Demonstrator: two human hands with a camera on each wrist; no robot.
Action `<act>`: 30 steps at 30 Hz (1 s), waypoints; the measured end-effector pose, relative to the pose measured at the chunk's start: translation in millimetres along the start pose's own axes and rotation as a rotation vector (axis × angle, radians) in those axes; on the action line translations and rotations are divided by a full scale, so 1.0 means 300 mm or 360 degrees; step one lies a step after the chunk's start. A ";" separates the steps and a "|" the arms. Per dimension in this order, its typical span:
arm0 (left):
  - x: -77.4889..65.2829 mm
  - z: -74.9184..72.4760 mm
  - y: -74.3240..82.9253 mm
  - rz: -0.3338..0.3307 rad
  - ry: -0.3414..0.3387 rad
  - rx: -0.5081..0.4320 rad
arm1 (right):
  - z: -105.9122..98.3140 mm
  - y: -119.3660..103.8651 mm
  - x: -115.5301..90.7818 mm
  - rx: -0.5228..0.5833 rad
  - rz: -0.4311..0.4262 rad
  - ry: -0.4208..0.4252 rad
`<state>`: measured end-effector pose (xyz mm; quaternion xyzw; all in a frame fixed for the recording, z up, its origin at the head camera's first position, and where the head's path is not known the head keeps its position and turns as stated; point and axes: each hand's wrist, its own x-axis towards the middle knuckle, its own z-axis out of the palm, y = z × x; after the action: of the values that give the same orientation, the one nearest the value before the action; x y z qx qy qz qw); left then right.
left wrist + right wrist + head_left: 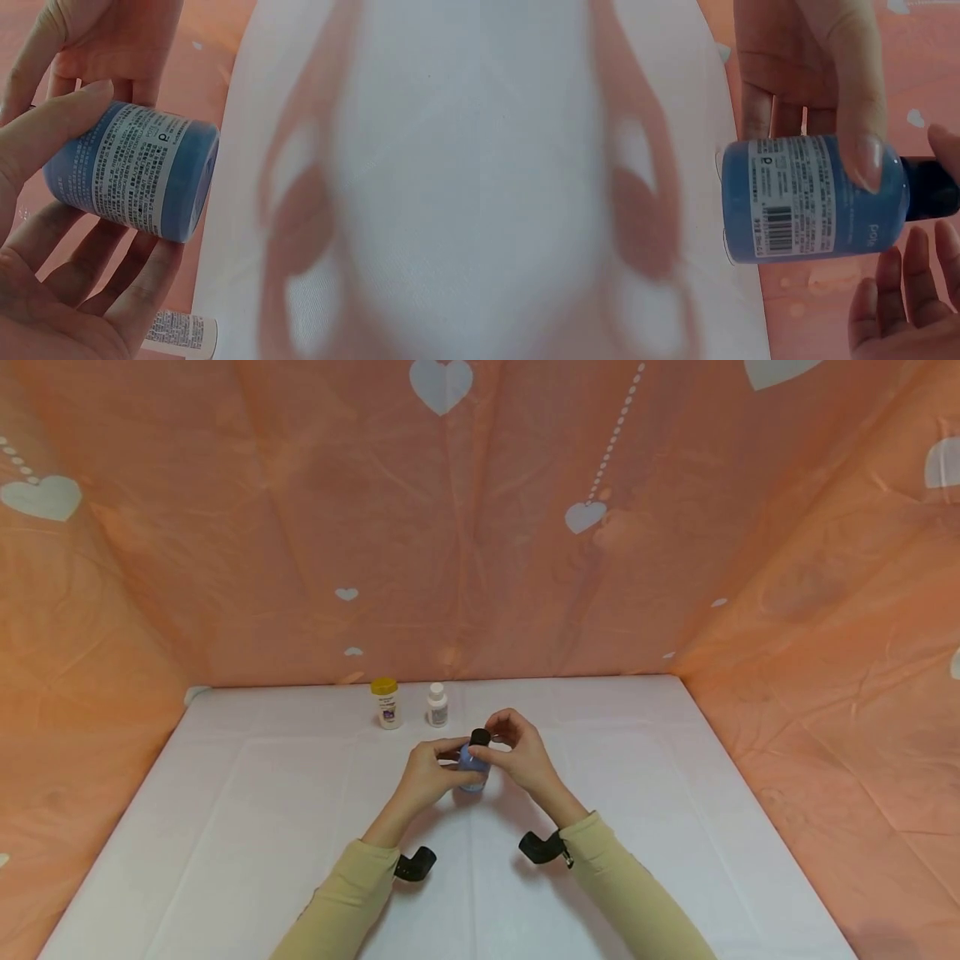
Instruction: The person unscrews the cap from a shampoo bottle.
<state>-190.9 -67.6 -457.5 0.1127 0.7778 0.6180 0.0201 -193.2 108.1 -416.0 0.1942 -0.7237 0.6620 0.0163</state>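
Observation:
A blue bottle (472,765) with a black cap (480,737) is held above the white table. My left hand (427,774) grips its body, the thumb on one side and the fingers on the other. In the left wrist view, the bottle (135,169) lies tilted across the picture, its printed white label facing the camera. My right hand (522,758) is at the cap, its thumb and forefinger around it. In the right wrist view, the cap (928,187) shows between thumb and fingers; part of that hand is cut off by the frame edge.
A white bottle with a yellow lid (387,706) and a small white bottle (437,706) stand upright at the back of the white table (247,827). An orange cloth (450,543) with white hearts hangs behind and at both sides.

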 end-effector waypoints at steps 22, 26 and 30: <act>-0.011 0.012 -0.006 -0.0056 0.0028 -0.0021 | -0.022 -0.007 -0.017 -0.0104 0.0028 -0.0106; -0.011 0.012 -0.004 -0.0060 0.0054 -0.0058 | -0.010 -0.007 -0.016 -0.0130 -0.0005 -0.0041; -0.009 0.010 -0.003 -0.0073 0.0063 -0.0052 | 0.004 -0.009 -0.017 -0.0139 0.0024 0.0043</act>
<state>-187.9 -65.5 -459.4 0.0822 0.7703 0.6321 0.0206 -187.3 108.2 -415.0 0.1789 -0.7530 0.6325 0.0296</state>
